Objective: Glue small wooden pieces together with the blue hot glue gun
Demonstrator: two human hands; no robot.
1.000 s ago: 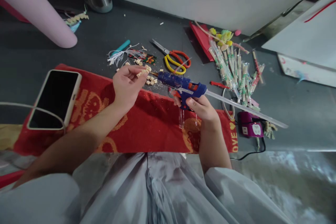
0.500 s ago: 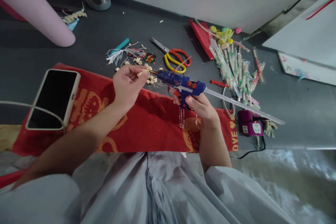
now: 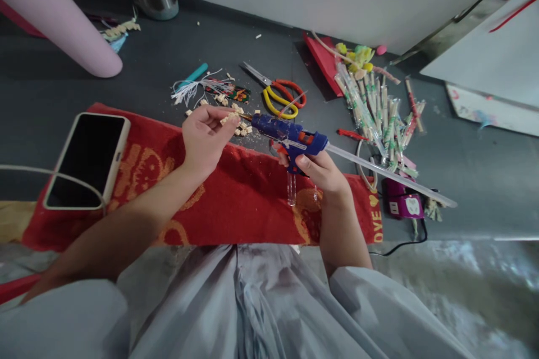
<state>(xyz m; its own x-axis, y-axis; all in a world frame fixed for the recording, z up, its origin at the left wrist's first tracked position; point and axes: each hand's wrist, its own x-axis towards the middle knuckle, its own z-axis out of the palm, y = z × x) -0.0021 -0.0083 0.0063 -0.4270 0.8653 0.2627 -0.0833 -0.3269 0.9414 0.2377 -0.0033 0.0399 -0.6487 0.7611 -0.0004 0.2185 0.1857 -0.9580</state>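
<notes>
My left hand [image 3: 207,137] pinches a small cluster of pale blocks [image 3: 229,118] between thumb and fingers. Wrapped around the handle of a blue hot glue gun [image 3: 286,133] is my right hand [image 3: 322,170]. The gun's nozzle points left and meets the cluster's edge; whether it touches cannot be made out. A long clear glue stick [image 3: 391,175] sticks out of the gun's back. Loose pale blocks [image 3: 243,129] and crumbs lie just beyond my left fingers. Both hands are above a red towel [image 3: 252,202] with orange patterns.
Scissors [image 3: 278,95] with orange and yellow handles lie behind the gun. A phone [image 3: 86,160] rests on the towel at left. Wrapped sticks [image 3: 374,106] are heaped at right, near a purple plug box [image 3: 403,199]. A pink bottle [image 3: 71,22] stands back left.
The glue gun and my right hand have shifted very slightly left and down. My left hand keeps its hold on the block cluster.
</notes>
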